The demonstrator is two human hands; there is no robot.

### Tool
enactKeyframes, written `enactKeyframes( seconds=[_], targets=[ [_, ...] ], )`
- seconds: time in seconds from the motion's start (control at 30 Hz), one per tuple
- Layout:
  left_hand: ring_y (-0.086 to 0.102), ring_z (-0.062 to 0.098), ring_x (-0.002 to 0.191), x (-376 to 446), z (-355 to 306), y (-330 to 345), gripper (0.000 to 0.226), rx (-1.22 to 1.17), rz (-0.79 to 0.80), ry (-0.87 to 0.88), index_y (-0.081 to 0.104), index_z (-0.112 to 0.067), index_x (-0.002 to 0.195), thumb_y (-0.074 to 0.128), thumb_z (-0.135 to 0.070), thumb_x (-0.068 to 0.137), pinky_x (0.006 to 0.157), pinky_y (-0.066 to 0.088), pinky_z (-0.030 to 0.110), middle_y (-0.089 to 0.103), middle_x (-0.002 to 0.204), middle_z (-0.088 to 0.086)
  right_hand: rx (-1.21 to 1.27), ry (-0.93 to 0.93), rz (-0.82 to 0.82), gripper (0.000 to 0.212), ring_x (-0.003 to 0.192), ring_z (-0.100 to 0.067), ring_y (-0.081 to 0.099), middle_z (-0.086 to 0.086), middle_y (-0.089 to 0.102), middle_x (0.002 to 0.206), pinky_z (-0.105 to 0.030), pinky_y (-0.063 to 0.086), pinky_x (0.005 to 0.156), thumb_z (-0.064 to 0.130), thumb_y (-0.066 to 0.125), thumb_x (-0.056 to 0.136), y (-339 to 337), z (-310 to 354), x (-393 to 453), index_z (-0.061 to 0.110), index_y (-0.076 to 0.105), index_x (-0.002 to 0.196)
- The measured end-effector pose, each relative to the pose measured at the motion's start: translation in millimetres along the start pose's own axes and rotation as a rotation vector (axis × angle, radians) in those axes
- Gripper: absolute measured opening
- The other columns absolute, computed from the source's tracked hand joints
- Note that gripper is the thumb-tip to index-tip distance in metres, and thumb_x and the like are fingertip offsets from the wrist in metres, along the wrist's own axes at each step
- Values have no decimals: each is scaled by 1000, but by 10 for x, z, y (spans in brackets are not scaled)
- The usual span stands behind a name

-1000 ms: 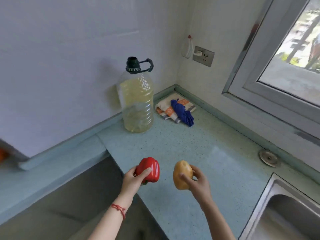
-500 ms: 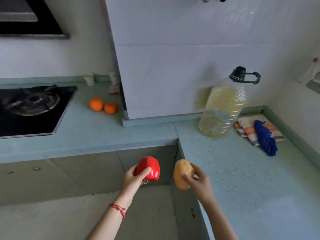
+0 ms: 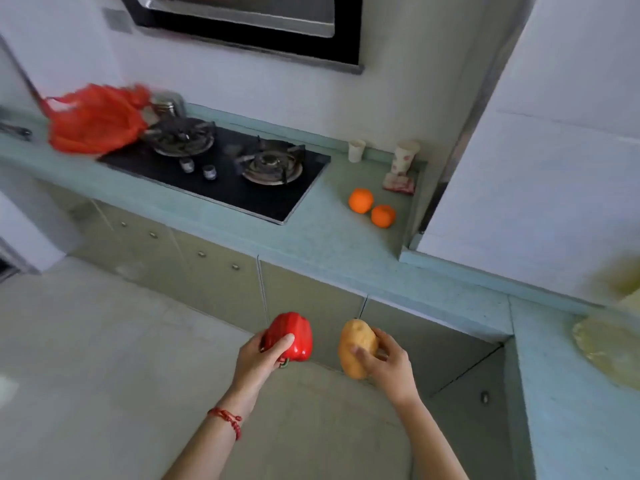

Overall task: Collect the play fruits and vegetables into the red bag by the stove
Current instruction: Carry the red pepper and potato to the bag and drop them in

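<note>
My left hand (image 3: 255, 361) grips a red play bell pepper (image 3: 290, 336) in front of me, over the floor. My right hand (image 3: 388, 366) holds a tan play potato (image 3: 356, 348) beside it. The red bag (image 3: 95, 119) lies crumpled on the counter at the far left, just left of the black gas stove (image 3: 225, 171). Two oranges (image 3: 361, 200) (image 3: 383, 215) sit on the counter to the right of the stove, near the white pillar.
Two paper cups (image 3: 356, 150) and a small packet (image 3: 399, 184) stand behind the oranges. A range hood (image 3: 249, 26) hangs above the stove. A white pillar (image 3: 540, 150) juts out at right; the oil bottle (image 3: 613, 334) shows blurred at the right edge. Cabinet fronts line the counter below.
The view has swung left from the window corner to the stove counter; the red bag and the stove's second burner came into sight. Both hands still hold the pepper and potato in the same pose.
</note>
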State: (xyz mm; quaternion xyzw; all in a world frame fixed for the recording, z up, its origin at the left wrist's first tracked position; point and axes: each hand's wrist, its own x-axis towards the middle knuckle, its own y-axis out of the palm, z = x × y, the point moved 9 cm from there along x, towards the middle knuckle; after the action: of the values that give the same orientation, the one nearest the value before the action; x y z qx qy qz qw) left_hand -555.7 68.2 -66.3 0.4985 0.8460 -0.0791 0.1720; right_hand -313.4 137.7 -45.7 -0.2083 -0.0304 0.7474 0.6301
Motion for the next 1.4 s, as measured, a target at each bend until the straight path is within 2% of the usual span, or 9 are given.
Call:
enactKeyframes(
  seconds=[0.1,0.33,0.47,0.6,0.77,1.0,1.1,1.27,1.4],
  targets=[
    [65,17,80,-16,-12,-491,49,-3,-114,-1,62,-13,96,72,-41,58,59,52,20,67,89,6,-35,-39,109,50,88,-9,63,9,63,97,-32,53,81,28,76,72,462,175,110,24,57,117],
    [66,17,82,-270,133,-1393,46,-125,-404,-14,63,-18,95,71,-44,57,65,53,26,67,90,3,-116,-95,399,55,94,-8,62,4,64,108,-32,53,83,33,76,70,1478,432,275,26,55,121],
    [65,24,78,-501,298,-1771,36,-223,-592,-39,63,-13,100,76,-31,71,75,57,38,67,91,8,-165,-140,571,60,97,-12,62,2,62,113,-35,53,86,31,77,69,1992,583,286,24,54,124],
    [66,21,80,-807,424,-1993,31,-322,-751,-20,62,-16,100,73,-29,74,62,55,26,65,94,6,-178,-198,731,56,91,-9,62,-3,62,114,-22,51,71,22,77,70,2430,710,234,18,56,122],
    [65,24,86,-1161,593,-2177,33,-409,-918,-23,60,-13,103,72,-26,75,64,55,28,64,96,7,-245,-262,899,57,91,-5,61,0,62,114,-24,49,73,28,79,68,2891,721,75,22,56,120],
    [64,21,85,-1375,731,-2530,24,-447,-1035,-26,59,-18,95,72,-27,76,62,55,26,64,94,3,-304,-276,1016,61,92,-9,61,1,60,113,-32,53,77,36,79,66,3474,693,-94,26,55,120],
    [65,21,85,-1322,743,-2793,24,-455,-1061,-31,59,-20,94,72,-28,75,64,55,28,64,93,3,-314,-274,1042,62,98,-17,61,-1,60,116,-39,55,82,36,78,67,3779,753,-126,23,55,123],
    [65,22,85,-1090,688,-3432,26,-445,-1066,-25,60,-20,96,71,-30,76,73,57,34,64,95,5,-318,-280,1051,62,98,-17,60,2,58,116,-40,54,85,39,77,68,4441,959,-149,26,53,123],
    [63,25,89,-840,533,-4120,31,-439,-1058,-15,58,-17,102,70,-31,77,71,55,31,63,96,4,-301,-278,1044,60,100,-19,60,2,57,116,-41,54,86,36,76,70,5129,1202,-163,27,52,124]
  ],
)
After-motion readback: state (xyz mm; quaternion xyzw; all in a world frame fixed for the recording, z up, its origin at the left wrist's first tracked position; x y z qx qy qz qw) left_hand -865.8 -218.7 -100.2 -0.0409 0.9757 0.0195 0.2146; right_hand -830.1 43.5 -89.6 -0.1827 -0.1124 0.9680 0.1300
